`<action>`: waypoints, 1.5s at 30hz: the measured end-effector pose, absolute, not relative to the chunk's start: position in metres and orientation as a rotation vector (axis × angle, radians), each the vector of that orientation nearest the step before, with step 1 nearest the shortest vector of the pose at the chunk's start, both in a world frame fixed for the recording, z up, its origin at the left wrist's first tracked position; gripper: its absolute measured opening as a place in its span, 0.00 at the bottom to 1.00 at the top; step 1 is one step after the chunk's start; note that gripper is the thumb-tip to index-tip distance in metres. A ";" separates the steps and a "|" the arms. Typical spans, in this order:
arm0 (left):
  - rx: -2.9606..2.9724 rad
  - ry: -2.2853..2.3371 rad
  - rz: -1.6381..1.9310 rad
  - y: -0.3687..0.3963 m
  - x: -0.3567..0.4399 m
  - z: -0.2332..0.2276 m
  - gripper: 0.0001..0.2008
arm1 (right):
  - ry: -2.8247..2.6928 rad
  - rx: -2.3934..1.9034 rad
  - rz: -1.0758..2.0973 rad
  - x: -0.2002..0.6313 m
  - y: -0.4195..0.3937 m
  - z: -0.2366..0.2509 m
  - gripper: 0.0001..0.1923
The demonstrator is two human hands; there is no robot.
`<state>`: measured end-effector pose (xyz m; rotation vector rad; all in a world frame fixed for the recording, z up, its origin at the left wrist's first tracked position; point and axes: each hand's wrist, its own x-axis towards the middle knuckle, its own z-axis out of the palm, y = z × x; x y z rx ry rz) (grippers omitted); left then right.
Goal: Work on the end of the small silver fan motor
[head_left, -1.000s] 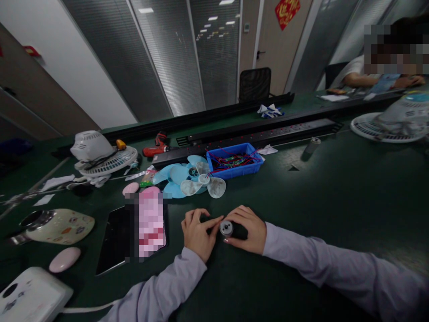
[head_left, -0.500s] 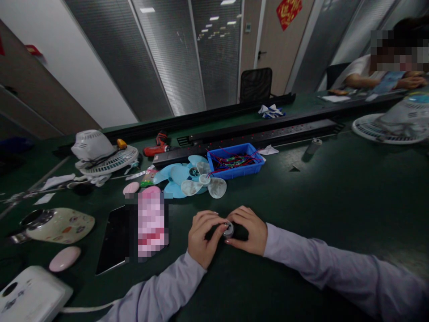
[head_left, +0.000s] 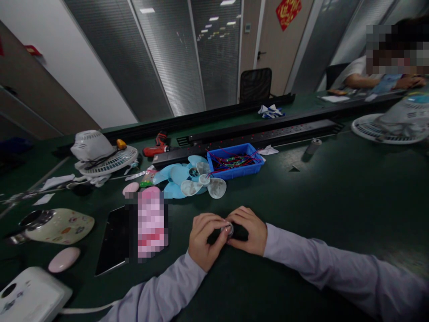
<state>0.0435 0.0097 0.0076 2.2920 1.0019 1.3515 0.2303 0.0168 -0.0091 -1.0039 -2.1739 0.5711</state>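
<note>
A small round grey metal part [head_left: 231, 230] sits between my two hands, low over the green table. My left hand [head_left: 205, 239] pinches at its top with thumb and fingertips, which cover much of that face. From the other side my right hand [head_left: 250, 230] curls its thumb and fingers around the part and grips its edge. The exact kind of part is too small and too covered to make out. Just beyond the hands lie a whitish clear fan blade [head_left: 217, 188] and light-blue fan blades [head_left: 176, 190].
A blue bin [head_left: 236, 171] of wired circuit boards stands behind the blades. To the left are a black tablet [head_left: 112, 241], a cream flask [head_left: 63, 226] and a red drill [head_left: 156, 150]. A grey metal cylinder [head_left: 314, 146] stands at right. A person [head_left: 363, 80] sits far right.
My left thumb and fingertips have shifted slightly over the top of the grey part and hide more of it. My right hand stays almost still.
</note>
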 end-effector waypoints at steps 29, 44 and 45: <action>2.290 1.127 1.230 0.008 0.041 0.013 0.09 | -2.222 -1.051 0.589 0.231 0.015 -0.003 0.17; 2.207 1.075 1.374 0.008 0.045 0.010 0.06 | -2.194 -1.024 0.568 0.231 0.016 -0.007 0.19; 2.210 1.075 1.381 0.009 0.045 0.010 0.06 | -2.191 -1.022 0.566 0.231 0.017 -0.008 0.19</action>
